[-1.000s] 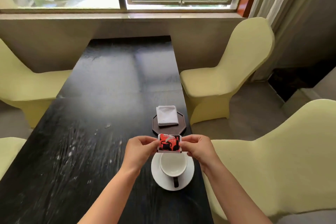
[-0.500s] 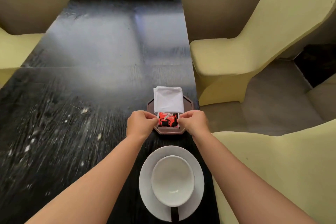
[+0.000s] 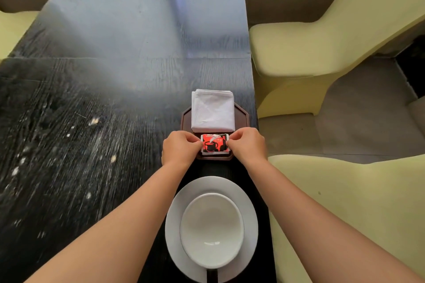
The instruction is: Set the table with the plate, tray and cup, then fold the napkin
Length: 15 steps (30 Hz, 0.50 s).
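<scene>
A dark octagonal tray (image 3: 242,116) sits near the table's right edge. A folded white napkin (image 3: 212,110) lies on its far half. On the tray's near half rests a red and black packet (image 3: 215,145) with a cup picture. My left hand (image 3: 180,148) pinches the packet's left edge and my right hand (image 3: 247,145) pinches its right edge. Closer to me, a white cup (image 3: 211,228) stands on a white plate (image 3: 174,220), its dark handle pointing toward me.
The black wooden table (image 3: 92,122) stretches left and away, with pale specks on it. Yellow-covered chairs stand right of the table (image 3: 322,41), at the near right (image 3: 356,202) and at the far left (image 3: 11,27).
The packet went from above the cup, forward and down onto the tray's near half, both hands still on it. My view tilted down and moved closer.
</scene>
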Available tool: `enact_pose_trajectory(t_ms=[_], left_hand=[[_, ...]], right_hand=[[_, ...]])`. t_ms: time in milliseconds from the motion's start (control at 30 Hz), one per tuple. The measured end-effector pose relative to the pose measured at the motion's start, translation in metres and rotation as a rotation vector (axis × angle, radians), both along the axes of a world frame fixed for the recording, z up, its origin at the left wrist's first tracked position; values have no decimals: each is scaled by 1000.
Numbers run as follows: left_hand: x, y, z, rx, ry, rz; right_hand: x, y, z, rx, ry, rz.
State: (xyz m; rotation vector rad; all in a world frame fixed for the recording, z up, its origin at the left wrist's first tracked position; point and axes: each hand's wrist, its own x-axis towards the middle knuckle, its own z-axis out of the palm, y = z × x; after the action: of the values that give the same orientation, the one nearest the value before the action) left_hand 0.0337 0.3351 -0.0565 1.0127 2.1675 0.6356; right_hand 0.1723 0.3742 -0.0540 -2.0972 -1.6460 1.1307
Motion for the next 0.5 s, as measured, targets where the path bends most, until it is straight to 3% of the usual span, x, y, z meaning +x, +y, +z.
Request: enact_pose_trajectory(t_ms=[500], left_hand=[[-6,-7,7,27,33,-14]], right_hand=[[6,-4,9,-5,38,25]])
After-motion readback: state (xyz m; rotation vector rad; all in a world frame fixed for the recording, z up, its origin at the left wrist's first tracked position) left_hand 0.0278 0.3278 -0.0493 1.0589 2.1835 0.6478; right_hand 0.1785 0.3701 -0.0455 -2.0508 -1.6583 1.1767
